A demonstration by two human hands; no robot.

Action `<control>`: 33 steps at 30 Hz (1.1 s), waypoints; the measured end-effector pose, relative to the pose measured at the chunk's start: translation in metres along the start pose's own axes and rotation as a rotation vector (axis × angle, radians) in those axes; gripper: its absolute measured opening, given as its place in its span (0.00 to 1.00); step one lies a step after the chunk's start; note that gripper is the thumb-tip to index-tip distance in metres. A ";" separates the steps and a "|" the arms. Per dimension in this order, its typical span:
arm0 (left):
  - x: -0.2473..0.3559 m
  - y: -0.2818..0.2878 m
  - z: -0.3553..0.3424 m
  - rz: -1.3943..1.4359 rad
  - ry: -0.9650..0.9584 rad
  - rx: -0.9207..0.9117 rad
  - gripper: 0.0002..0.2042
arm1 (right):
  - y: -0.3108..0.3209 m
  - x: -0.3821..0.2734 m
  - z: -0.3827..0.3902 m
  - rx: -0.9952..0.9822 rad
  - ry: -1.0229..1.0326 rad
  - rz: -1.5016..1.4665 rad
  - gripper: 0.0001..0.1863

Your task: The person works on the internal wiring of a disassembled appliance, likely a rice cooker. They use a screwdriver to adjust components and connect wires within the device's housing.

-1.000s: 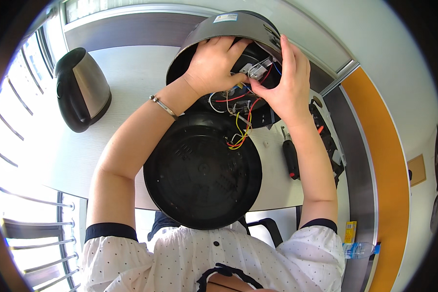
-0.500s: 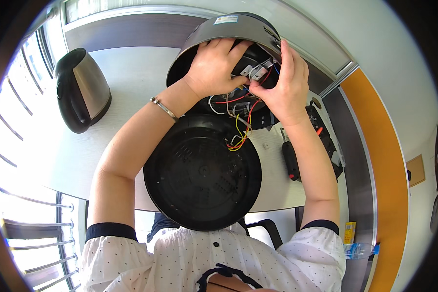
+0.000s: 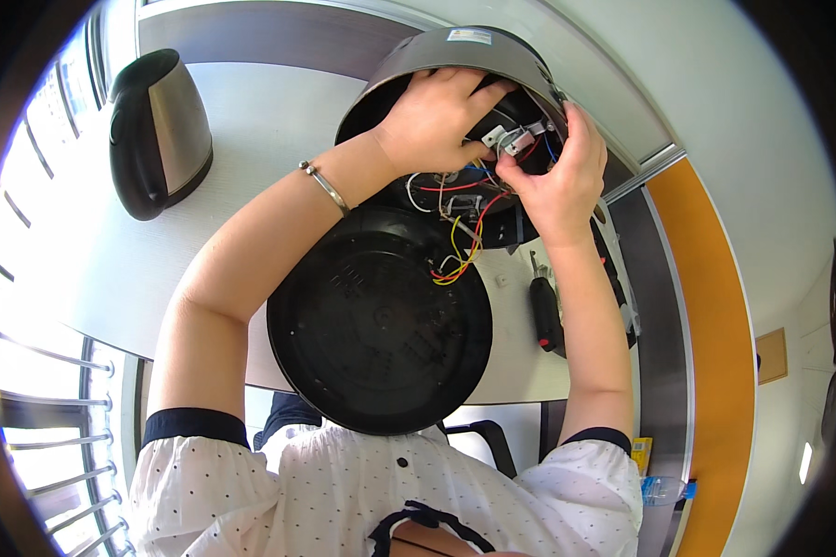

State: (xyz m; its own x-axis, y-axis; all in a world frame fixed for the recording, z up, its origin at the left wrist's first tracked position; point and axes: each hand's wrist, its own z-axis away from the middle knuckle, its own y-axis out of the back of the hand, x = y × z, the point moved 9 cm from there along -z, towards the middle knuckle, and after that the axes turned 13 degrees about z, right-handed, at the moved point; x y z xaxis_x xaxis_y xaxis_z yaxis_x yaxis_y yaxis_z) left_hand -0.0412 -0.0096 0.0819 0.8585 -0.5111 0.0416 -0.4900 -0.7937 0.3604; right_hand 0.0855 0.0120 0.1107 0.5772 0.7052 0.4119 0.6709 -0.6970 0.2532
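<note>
A dark round appliance housing point(image 3: 492, 58), probably a cooker body, lies on its side at the far middle, its open underside facing me. My left hand point(image 3: 437, 121) reaches inside with fingers spread, their tips partly hidden, its thumb beside a small white-and-metal part point(image 3: 518, 141). At the housing's right edge, my right hand point(image 3: 567, 190) is closed around the rim, fingers outside and thumb inside by that same part. Red, yellow and white wires point(image 3: 457, 269) hang from the housing to the black round base cover point(image 3: 381, 320), which rests between table edge and my lap.
A steel-and-black electric kettle point(image 3: 172, 130) stands at the far left of the white table point(image 3: 232, 223). A black tool with a red tip point(image 3: 545, 316) lies under my right forearm, with a dark tool case point(image 3: 613, 269) beside it. A bottle point(image 3: 664, 490) stands low at right.
The view has shifted slightly, so the housing and both hands appear a little farther right. Both hands keep nearly the same places at the housing; I see nothing taken or let go.
</note>
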 end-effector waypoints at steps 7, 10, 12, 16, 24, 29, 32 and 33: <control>-0.004 0.000 0.001 0.014 0.032 -0.004 0.36 | -0.001 0.000 -0.002 -0.028 -0.020 0.004 0.43; -0.002 0.001 0.001 0.016 0.013 0.021 0.37 | -0.009 0.022 0.004 -0.040 -0.201 -0.215 0.42; -0.004 0.004 0.003 0.018 0.036 0.018 0.37 | -0.009 0.021 0.001 -0.069 -0.199 -0.225 0.41; -0.008 0.007 0.006 0.007 0.051 0.037 0.38 | -0.009 0.011 -0.007 -0.099 -0.154 -0.264 0.39; -0.007 0.006 0.004 0.072 0.043 0.066 0.37 | -0.016 0.022 -0.003 -0.142 -0.195 -0.406 0.34; -0.007 0.003 0.003 0.060 0.062 0.047 0.36 | -0.016 0.027 0.002 -0.147 -0.244 -0.434 0.33; -0.006 0.004 0.003 0.061 0.072 0.041 0.36 | -0.018 0.030 0.003 -0.162 -0.282 -0.461 0.32; -0.007 0.005 0.004 0.064 0.078 0.037 0.36 | -0.019 0.030 0.003 -0.163 -0.285 -0.471 0.31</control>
State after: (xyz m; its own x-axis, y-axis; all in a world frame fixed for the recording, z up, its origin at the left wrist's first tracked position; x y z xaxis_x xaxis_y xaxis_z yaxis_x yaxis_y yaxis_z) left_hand -0.0501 -0.0109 0.0799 0.8338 -0.5351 0.1361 -0.5482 -0.7728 0.3197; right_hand 0.0916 0.0465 0.1153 0.3514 0.9359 -0.0243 0.8184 -0.2945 0.4935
